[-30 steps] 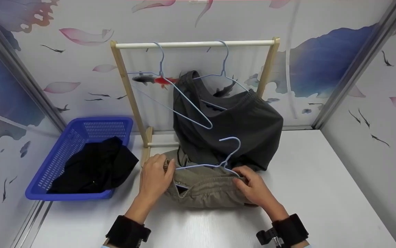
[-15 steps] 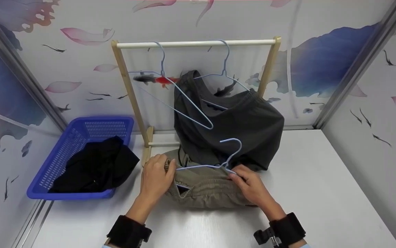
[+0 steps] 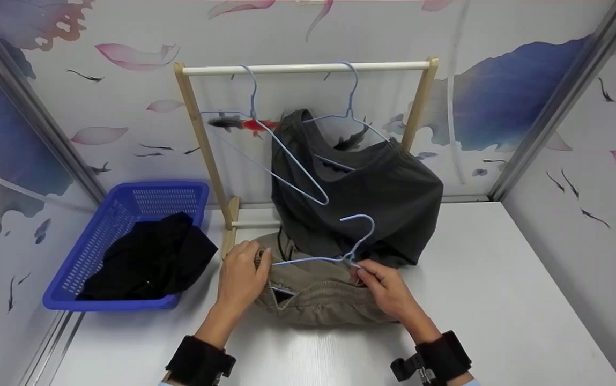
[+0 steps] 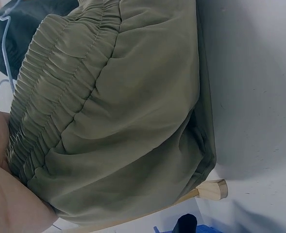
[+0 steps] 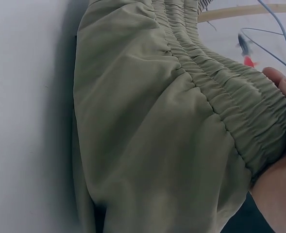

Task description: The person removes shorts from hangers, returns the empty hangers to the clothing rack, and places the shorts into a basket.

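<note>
Olive shorts (image 3: 316,292) lie bunched on the white tabletop (image 3: 501,300), just in front of the wooden rack (image 3: 196,134), and I am working a pale blue wire hanger (image 3: 334,252) into their elastic waistband. My left hand (image 3: 243,279) has its fingers curled over the left end of the waistband, gripping the gathered cloth where the hanger's arm goes in. My right hand (image 3: 385,287) pinches the hanger at its neck, just below the hook, with the waistband bunched under my palm. The wrist views show the ribbed elastic pressed against each hand, the cloth slack and folded beneath.

I judge this to be the threading step: the hanger's left arm sits against the waistband, while its right side is hidden under my fingers, so I cannot tell how far in it is. The next move, as I see it, calls for spreading the elastic over both ends of the wire so the shorts sit evenly before any lift; the cloth is limp and could slip off one end.

Behind my hands, dark grey shorts (image 3: 372,203) hang on the rack from another hanger, and an empty hanger (image 3: 270,155) dangles beside them. To the left, a blue basket (image 3: 125,203) holds a black garment (image 3: 149,260).
</note>
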### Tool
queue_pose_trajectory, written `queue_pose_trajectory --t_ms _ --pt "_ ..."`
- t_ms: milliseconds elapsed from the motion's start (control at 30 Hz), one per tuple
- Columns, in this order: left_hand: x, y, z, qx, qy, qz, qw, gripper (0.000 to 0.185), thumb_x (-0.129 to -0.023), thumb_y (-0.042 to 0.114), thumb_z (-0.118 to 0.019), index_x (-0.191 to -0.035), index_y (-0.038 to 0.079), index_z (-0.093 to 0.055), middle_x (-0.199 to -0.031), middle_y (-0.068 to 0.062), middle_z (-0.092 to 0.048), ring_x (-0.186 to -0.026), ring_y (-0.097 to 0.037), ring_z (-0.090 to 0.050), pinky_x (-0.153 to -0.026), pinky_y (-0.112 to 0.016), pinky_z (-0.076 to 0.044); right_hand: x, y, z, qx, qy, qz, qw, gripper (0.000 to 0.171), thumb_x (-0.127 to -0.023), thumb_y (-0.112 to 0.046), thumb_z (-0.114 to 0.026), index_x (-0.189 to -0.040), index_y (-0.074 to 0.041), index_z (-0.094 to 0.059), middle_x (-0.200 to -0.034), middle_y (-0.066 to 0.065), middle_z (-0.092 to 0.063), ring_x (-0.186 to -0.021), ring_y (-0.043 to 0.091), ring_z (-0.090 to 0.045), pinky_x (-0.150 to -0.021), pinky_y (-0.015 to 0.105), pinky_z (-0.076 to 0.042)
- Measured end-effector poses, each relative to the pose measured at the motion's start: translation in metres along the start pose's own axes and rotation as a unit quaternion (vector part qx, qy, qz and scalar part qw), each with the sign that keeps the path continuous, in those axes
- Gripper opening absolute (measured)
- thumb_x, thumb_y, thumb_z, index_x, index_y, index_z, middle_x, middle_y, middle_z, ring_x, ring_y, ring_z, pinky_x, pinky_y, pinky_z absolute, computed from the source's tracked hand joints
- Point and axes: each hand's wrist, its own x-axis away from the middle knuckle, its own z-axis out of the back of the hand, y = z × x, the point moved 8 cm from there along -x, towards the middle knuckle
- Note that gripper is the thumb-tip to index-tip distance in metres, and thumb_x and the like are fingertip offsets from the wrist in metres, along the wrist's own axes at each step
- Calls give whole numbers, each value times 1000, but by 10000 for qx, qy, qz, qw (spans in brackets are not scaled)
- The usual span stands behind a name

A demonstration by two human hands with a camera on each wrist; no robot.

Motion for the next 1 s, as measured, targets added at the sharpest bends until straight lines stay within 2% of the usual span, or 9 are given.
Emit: queue_pose_trajectory --t_ms 333,500,667,800,1000 --pt "-2 -3 0 279 -100 246 9993 35 -97 11 -69 -68 10 -50 -66 -2 -47 -62 -18 -45 -59 -34 -38 5 3 1 -33 86 21 10000 18 -102 5 -56 -93 -1 -69 -82 13 -71 -78 16 -67 -72 23 -56" --pt "-3 -5 0 411 -127 405 9983 34 -97 11 -69 -68 10 -52 -67 -1 -48 -63 -17 -44 -59 -34 -39 6 2 2 -80 83 96 9999 18 -102 6 -55 -93 -2 -69 -83 14 -71 -79 14 -67 -73 23 -56" --pt "-4 -8 -1 572 -178 567 9966 27 -99 12 -67 -73 8 -60 -70 -2 -53 -65 -18 -49 -61 -35 -42 7 2 1 -221 71 90 9997 18 -102 7 -54 -95 0 -69 -84 16 -70 -82 11 -67 -75 22 -57" --pt "-5 -11 -1 762 -89 621 9951 24 -99 11 -66 -76 6 -64 -72 -4 -57 -67 -20 -54 -63 -38 -45 8 2 2 -149 108 113 9998 19 -102 8 -54 -94 -1 -69 -84 16 -70 -82 10 -66 -75 22 -56" --pt "-5 -16 0 1001 38 755 9921 26 -100 11 -65 -75 6 -64 -71 -4 -56 -66 -18 -51 -63 -36 -43 10 2 2 -128 185 138 9997 19 -101 8 -55 -93 -1 -70 -83 14 -71 -81 11 -66 -75 22 -56"
